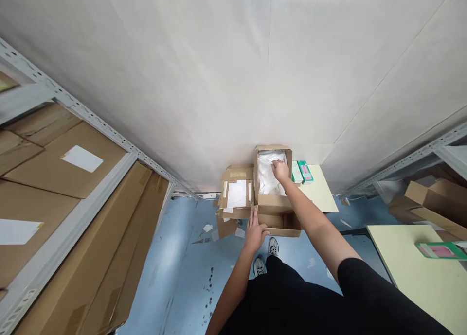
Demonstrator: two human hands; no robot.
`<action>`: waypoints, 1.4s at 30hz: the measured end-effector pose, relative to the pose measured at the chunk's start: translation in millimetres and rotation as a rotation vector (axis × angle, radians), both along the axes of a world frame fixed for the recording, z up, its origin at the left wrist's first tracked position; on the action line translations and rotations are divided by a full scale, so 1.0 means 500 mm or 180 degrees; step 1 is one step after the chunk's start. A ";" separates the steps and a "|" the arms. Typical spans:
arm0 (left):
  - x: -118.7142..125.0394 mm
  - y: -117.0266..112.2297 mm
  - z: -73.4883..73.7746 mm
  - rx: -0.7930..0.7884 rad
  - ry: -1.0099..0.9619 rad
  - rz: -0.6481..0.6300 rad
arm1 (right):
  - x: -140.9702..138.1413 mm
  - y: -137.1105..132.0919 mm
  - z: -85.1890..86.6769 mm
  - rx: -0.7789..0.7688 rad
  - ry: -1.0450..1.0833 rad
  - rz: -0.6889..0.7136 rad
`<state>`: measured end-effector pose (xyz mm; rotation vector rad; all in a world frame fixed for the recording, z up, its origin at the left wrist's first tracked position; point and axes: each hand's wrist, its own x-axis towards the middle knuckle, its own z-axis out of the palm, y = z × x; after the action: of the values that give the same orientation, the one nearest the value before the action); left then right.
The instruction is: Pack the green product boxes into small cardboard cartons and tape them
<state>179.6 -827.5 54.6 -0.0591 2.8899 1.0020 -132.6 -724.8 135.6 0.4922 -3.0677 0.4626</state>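
Note:
My right hand [280, 170] reaches into an upright cardboard box [273, 200] and is closed on the crumpled white bag [268, 179] in it. What else lies under the bag is hidden. Nearer to me stands an open cardboard box [280, 232] with its bare brown inside showing. My left hand [254, 232] rests on this box's near left corner, fingers stretched along the side and thumb apart. Left of both boxes is a closed, taped carton [237, 173] with a white paper sheet [237, 194] on top.
Green-and-white packets [305, 172] lie on a pale yellow table [324, 189] right of the boxes. Another pale table [397, 257] stands nearer on the right. A metal rack [105, 135] with large cartons [65, 155] runs along the left. Paper scraps [207, 228] litter the blue floor.

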 end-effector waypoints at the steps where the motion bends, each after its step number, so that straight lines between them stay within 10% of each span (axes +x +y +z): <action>1: -0.002 0.001 -0.002 0.0010 -0.0008 -0.0014 | 0.005 0.005 0.003 -0.0005 0.0016 0.0002; 17: 0.017 -0.034 -0.025 0.0082 0.0188 0.0169 | 0.120 0.095 0.043 -0.0742 0.0610 -0.0379; 22: 0.005 -0.009 -0.022 0.0097 0.0345 0.0123 | 0.229 0.176 0.077 -0.0900 0.0908 -0.0279; 27: 0.001 0.031 -0.011 0.0192 0.0327 -0.0001 | 0.384 0.239 0.031 -0.0523 0.0186 0.0003; 32: -0.010 0.083 0.000 0.0150 0.0410 -0.0182 | 0.481 0.300 -0.019 -0.0316 -0.0998 0.0293; 42: -0.065 0.355 0.031 -0.0289 0.0536 -0.1034 | 0.563 0.615 -0.003 -0.1043 0.0120 -0.0568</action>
<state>147.0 -650.3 70.0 0.4952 2.9543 0.8532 149.2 -417.2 134.0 0.2122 -2.8790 0.9120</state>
